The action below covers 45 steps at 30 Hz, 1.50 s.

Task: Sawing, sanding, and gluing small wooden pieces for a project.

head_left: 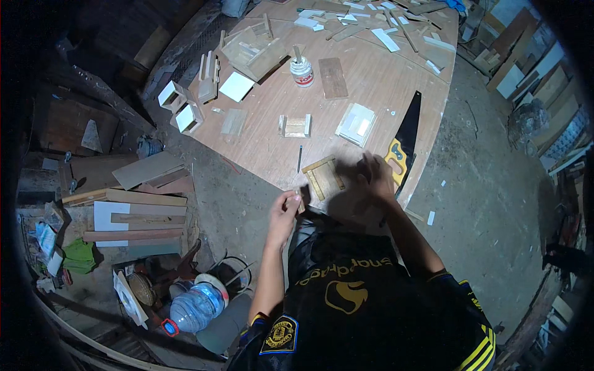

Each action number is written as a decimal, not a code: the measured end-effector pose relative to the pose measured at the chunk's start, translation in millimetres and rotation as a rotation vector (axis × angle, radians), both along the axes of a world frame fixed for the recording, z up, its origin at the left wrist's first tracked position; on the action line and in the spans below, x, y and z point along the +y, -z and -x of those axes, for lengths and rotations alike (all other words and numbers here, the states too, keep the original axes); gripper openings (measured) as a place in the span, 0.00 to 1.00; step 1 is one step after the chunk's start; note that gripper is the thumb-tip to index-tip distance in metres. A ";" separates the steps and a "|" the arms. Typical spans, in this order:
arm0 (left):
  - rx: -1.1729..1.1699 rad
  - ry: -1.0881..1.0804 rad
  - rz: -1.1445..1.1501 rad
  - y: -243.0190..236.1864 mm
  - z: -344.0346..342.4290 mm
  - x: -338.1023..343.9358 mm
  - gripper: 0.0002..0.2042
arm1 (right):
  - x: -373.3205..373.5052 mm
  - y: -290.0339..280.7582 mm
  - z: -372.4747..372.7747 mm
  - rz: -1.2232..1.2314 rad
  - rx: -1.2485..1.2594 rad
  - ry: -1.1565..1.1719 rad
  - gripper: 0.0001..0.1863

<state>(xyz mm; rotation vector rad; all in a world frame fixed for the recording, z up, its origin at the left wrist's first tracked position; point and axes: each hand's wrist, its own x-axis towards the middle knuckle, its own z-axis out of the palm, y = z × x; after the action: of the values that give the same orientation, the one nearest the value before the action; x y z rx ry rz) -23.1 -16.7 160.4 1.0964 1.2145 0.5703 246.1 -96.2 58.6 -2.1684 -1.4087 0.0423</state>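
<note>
Near the table's front edge my left hand (283,214) is closed, thumb and fingers pinching a small wooden piece (302,199). Just beyond it lies a small wooden frame (317,183) made of strips on a flat board. My right hand (378,177) hovers to the right of that frame, beside the saw's yellow handle; shadow darkens its fingers, and whether they hold anything cannot be made out. The handsaw (409,127) has a black blade pointing away from me. A pencil (300,159) rests left of the frame.
On the table (272,93) stand a white glue jar (302,72) with a stick in it, a brown board (333,78), stacked pale panels (357,123), a small wooden assembly (295,126) and a larger wooden box (253,51). Offcuts (387,38) litter the far end. A water bottle (197,307) lies lower left.
</note>
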 end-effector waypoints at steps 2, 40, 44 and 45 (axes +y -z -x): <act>-0.006 0.104 -0.105 37.1 -8.2 9.7 0.11 | 7.9 -1.4 7.3 0.030 0.268 -0.113 0.32; 0.836 0.546 -0.959 159.7 -83.9 57.4 0.15 | -71.1 -23.6 -45.7 0.199 0.874 0.126 0.14; 0.829 0.518 -1.002 155.8 -82.8 58.0 0.16 | -71.8 -19.2 -48.2 0.215 0.846 0.120 0.14; 0.832 0.517 -0.999 154.2 -81.1 58.2 0.16 | -71.4 -18.5 -48.0 0.223 0.856 0.126 0.14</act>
<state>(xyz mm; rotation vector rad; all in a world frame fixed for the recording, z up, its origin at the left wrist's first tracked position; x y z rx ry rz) 58.0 41.6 6.2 2.5868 1.2395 0.2872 294.1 -167.6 77.1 -1.9993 -0.7877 0.9904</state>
